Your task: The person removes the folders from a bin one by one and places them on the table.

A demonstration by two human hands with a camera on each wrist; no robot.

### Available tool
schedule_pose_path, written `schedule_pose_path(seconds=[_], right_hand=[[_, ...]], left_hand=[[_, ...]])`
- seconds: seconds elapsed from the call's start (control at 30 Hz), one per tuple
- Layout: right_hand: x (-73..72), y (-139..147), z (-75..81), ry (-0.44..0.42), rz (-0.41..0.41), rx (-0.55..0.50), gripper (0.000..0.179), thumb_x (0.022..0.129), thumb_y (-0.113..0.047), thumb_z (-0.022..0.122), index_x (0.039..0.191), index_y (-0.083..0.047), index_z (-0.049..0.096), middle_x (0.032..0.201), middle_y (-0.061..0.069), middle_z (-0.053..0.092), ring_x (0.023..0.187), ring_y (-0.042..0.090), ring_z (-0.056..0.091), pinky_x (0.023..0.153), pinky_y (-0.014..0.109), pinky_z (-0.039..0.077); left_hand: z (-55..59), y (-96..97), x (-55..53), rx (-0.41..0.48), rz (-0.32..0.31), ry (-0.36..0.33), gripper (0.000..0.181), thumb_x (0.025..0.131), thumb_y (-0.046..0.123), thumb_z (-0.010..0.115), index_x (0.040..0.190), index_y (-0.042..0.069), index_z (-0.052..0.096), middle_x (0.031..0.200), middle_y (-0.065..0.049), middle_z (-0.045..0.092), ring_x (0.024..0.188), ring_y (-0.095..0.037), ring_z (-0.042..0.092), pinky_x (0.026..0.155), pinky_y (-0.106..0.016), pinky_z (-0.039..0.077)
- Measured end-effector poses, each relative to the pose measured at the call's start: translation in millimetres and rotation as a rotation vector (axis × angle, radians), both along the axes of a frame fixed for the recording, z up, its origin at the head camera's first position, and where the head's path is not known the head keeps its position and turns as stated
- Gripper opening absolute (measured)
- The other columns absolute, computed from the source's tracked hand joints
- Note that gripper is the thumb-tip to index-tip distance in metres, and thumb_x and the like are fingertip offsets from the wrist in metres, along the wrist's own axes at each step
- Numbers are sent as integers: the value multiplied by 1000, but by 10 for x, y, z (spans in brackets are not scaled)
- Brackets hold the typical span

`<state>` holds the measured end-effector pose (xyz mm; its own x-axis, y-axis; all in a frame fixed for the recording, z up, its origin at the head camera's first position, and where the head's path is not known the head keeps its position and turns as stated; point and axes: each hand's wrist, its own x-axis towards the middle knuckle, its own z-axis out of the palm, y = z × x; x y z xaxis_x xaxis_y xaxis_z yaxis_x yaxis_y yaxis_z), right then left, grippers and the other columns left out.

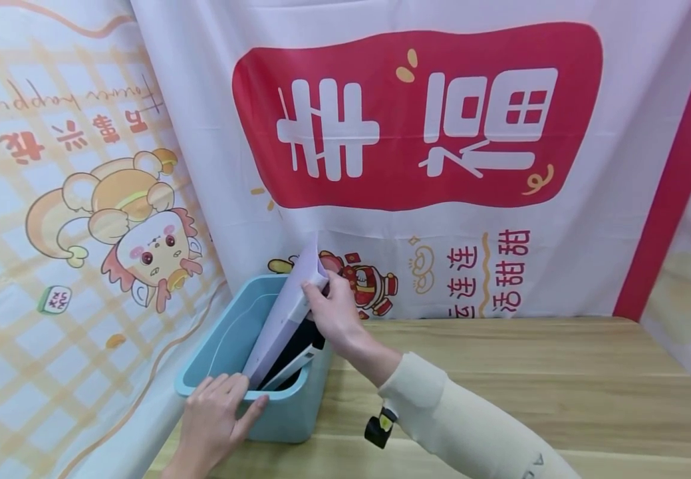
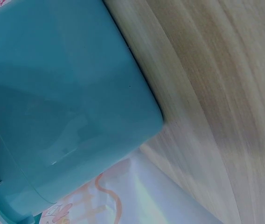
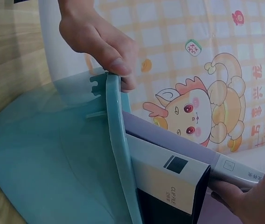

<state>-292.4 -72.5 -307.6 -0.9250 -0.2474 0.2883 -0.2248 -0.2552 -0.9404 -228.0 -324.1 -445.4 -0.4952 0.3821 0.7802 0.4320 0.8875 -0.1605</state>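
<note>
A light blue plastic bin (image 1: 285,414) stands on the table and holds files. My left hand (image 1: 212,412) grips its near rim, thumb outside and fingers over the edge. In my right hand (image 1: 338,307) is the upper end of a purple file folder (image 1: 285,303), pinched between thumb and fingers. That folder leans at a slant, its lower end inside the bin and its top above the rim. Beside it, a black file with a white label (image 3: 163,172) reading "CLIP FILE" sits in the bin. The left wrist view mostly shows the bin's outer wall (image 2: 67,93).
The wood-grain table (image 1: 501,386) extends to the right of the bin. Printed cloths hang behind (image 1: 417,120) and at the left (image 1: 82,266), close to the bin. A black device (image 1: 379,428) is strapped at my right sleeve.
</note>
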Motion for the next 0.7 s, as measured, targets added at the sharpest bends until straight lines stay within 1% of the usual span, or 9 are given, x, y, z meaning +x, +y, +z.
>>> schedule_pose_path(seconds=[0.1,0.23,0.43,0.6,0.7], right_hand=[[-4,27,16,1,10,-25,44,107,-15,52,148,1,45,137,21,59,125,39,60,94,52,53],[6,75,45,-8,26,-44,45,108,-14,51,150,-2,44,141,22,56,128,40,58,96,53,51],[10,144,69,9,50,-80,43,108,-12,50,149,-1,44,143,27,53,130,41,56,95,52,51],[17,193,100,21,61,-81,44,108,-11,50,150,1,42,144,27,51,131,41,55,96,52,51],[25,234,128,19,67,-80,45,108,-13,50,150,0,42,147,26,49,132,40,54,97,53,50]], left_hand=[[-2,-1,4,0,3,-13,46,101,58,49,74,21,38,68,11,32,59,-8,33,58,-27,29],[0,1,2,4,-2,-10,46,101,57,50,74,22,39,68,12,32,58,-7,33,58,-27,29],[2,4,-5,9,-6,-2,46,101,57,50,74,22,39,68,11,33,58,-8,34,58,-27,30],[2,6,-7,10,-10,5,46,101,57,49,74,21,40,68,11,34,58,-9,36,58,-28,31],[4,7,-9,12,-14,7,46,101,57,49,74,21,40,68,11,33,58,-8,35,58,-28,31]])
